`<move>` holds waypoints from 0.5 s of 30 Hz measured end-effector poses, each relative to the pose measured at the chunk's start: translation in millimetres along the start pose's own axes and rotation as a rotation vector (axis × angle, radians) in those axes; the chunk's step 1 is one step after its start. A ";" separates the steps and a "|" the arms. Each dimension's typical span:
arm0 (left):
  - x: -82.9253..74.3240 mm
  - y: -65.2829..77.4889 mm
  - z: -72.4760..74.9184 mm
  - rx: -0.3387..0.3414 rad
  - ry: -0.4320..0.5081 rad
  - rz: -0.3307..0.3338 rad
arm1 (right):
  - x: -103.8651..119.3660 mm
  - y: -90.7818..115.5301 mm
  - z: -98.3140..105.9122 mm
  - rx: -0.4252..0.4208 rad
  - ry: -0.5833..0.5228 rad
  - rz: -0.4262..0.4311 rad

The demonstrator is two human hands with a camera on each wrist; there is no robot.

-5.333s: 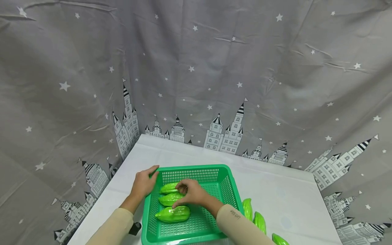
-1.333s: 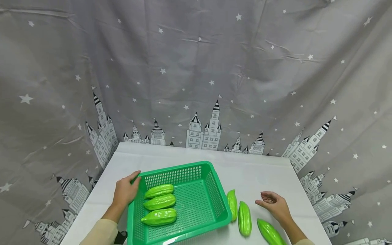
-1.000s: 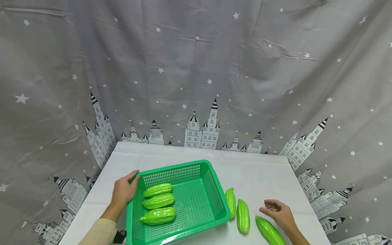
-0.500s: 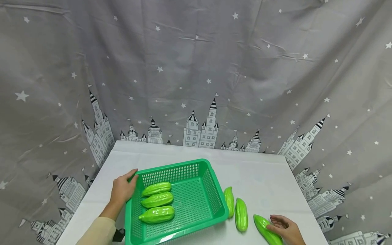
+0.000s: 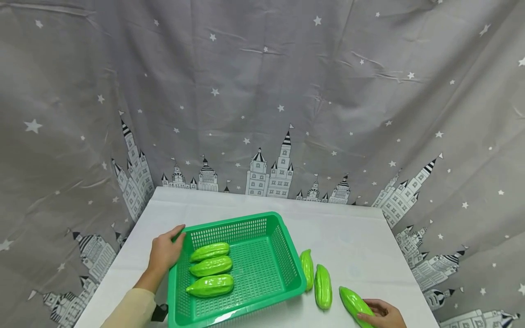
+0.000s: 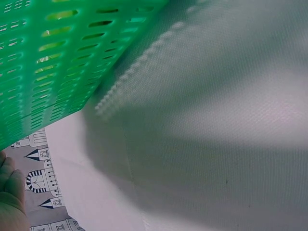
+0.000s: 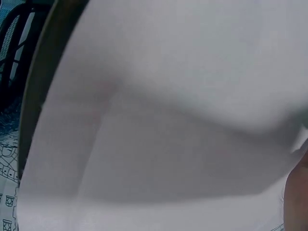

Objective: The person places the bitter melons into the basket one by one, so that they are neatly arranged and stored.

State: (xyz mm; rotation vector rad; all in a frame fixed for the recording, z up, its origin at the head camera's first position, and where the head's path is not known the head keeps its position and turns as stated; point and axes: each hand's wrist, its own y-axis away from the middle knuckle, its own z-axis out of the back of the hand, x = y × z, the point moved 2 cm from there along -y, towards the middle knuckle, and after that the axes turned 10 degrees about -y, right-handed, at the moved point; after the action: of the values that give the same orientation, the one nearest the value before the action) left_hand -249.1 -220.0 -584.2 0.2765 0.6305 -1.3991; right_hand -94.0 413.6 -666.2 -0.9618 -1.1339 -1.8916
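Note:
In the head view, my left hand [image 5: 165,249] grips the back left corner of the green plastic basket [image 5: 258,264]. The basket's slotted wall [image 6: 57,62] fills the upper left of the left wrist view, with part of my left hand [image 6: 10,197] below it. Three glossy bitter melons [image 5: 210,285] lie side by side along the basket's left side. At the front right, my right hand [image 5: 384,314] holds another bitter melon [image 5: 352,304] near its lower end, thumb across the top. The right wrist view shows only an edge of my right hand [image 7: 296,197].
Two more bitter melons, one against the basket's right wall [image 5: 306,269] and another beside it [image 5: 323,287], lie on the white-covered table [image 5: 229,205]. A grey curtain [image 5: 221,114] hangs behind. Past the table edge stands a dark, barred object [image 7: 12,57].
My right hand has left the basket, moved right and down to the outermost bitter melon, and taken hold of it. The left hand stays at the basket corner; the basket sits slightly rotated.

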 end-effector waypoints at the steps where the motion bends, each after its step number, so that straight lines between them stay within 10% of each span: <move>1: 0.0 -0.1 -0.1 -0.003 0.001 0.001 | 1.3 1.1 -1.4 0.000 0.013 0.002; 15: -1.2 2.1 0.3 0.017 0.007 0.008 | 4.7 4.1 -2.9 -0.001 0.040 0.013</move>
State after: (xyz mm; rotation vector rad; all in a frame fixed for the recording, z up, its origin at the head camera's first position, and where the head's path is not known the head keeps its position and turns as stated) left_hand -247.1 -218.8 -583.8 0.2979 0.6231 -1.3964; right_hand -93.4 408.6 -661.5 -0.9253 -1.1013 -1.8929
